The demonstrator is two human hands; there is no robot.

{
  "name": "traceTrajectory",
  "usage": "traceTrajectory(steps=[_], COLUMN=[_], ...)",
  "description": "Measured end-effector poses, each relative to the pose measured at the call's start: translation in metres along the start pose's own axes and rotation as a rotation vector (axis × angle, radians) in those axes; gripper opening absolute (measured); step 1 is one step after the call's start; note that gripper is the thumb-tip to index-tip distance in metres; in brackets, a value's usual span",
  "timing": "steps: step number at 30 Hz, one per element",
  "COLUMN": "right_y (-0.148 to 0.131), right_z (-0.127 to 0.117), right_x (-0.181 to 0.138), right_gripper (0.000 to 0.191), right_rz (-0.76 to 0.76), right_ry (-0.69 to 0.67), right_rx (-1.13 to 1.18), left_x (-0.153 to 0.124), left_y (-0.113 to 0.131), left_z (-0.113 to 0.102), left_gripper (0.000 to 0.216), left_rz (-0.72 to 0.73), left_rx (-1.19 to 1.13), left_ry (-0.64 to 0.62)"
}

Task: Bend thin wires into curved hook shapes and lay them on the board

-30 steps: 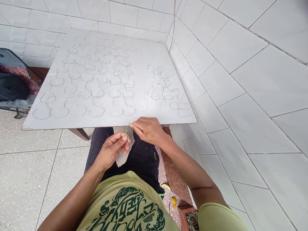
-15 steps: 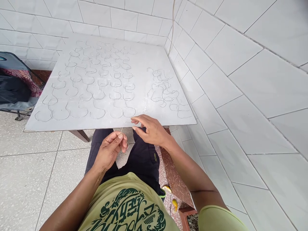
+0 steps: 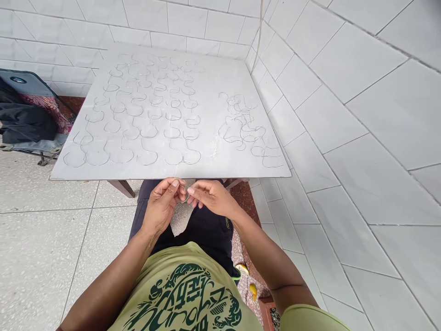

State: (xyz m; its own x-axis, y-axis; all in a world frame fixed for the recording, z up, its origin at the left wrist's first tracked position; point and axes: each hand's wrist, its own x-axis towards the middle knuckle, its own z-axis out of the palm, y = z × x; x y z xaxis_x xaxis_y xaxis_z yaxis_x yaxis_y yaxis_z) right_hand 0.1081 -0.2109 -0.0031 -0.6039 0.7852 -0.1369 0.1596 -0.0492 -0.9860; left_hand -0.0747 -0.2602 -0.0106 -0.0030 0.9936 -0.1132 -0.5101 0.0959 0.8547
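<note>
Just below the table's front edge, my left hand (image 3: 161,202) pinches a thin wire (image 3: 176,170) between thumb and forefinger. One end of the wire sticks up over the table edge; a curved part comes out toward the right. My right hand (image 3: 210,197) is beside the left, its thumb and fingertips closed on that curved part. The fingers hide some of the wire. On the white tabletop (image 3: 210,82) ahead lie rows of S-shaped bent wires (image 3: 148,158). A looser, tangled group of bent wires (image 3: 241,124) lies at the right.
White tiled walls (image 3: 327,138) stand behind and to the right of the table. A folding chair (image 3: 34,92) with dark cloth on it is at the left. Small yellow pieces (image 3: 253,292) lie on the floor by my right side.
My right hand has come down from the table edge to the wire beside my left hand, and its fingers have closed. The view has shifted slightly.
</note>
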Motion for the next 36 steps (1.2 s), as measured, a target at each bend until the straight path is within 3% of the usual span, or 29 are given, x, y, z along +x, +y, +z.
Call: traceTrajectory(steps=[9, 20, 27, 36], right_y=[0.018, 0.027, 0.032, 0.022], right_z=[0.02, 0.028, 0.032, 0.027], right_x=[-0.001, 0.0, 0.0, -0.003], right_gripper=[0.037, 0.038, 0.034, 0.04], right_rz=[-0.059, -0.049, -0.013, -0.061], right_ry=[0.111, 0.07, 0.115, 0.186], right_rx=[0.167, 0.257, 0.219, 0.126], left_x=[0.004, 0.01, 0.006, 0.01], left_y=[-0.001, -0.004, -0.01, 0.005], left_z=[-0.008, -0.022, -0.028, -0.027], left_gripper=[0.015, 0.016, 0.014, 0.016], left_rz=[-0.027, 0.017, -0.001, -0.045], left_rx=[0.027, 0.185, 0.243, 0.038], left_ry=[0.011, 0.034, -0.012, 0.025])
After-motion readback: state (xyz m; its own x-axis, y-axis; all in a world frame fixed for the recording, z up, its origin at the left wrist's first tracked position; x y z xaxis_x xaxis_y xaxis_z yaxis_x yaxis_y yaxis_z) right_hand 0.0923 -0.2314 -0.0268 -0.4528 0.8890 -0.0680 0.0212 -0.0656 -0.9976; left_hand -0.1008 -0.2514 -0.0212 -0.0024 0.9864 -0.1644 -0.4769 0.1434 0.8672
